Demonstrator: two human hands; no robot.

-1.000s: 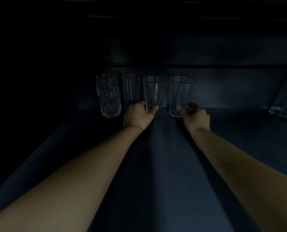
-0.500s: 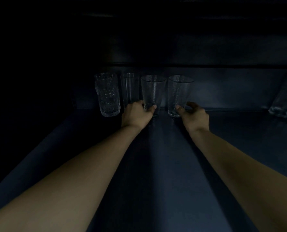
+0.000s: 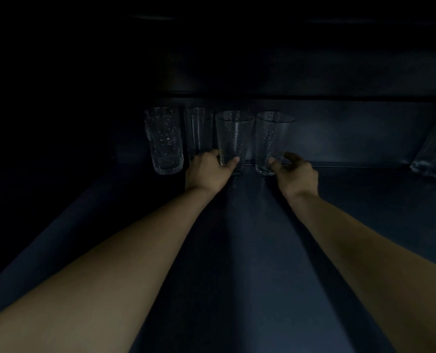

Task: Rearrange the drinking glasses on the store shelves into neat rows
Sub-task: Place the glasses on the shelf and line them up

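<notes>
Both your forearms reach straight forward over the dark shelf (image 3: 250,250), bare and nearly parallel, wrists low to its surface and close to its back edge. Your left hand (image 3: 206,171) is closed around the base of the third glass (image 3: 233,138) in the row: the thumb lies across the front of it and the fingers wrap out of sight round its left side. Your right hand (image 3: 297,174) grips the fourth glass (image 3: 273,141) low down, thumb tip against the front near the base, fingers curled round its right side. Both glasses stand upright on the shelf, just beside each other with a narrow gap between. To the left of them, along the same back edge, stand a plain glass (image 3: 197,131), partly hidden behind your left hand, and a knobbly glass (image 3: 164,141) at the end of the row, set slightly nearer to you than the others. Well apart, at the shelf's right edge, more glasses (image 3: 430,154) show dimly; the light is too poor to count them.
</notes>
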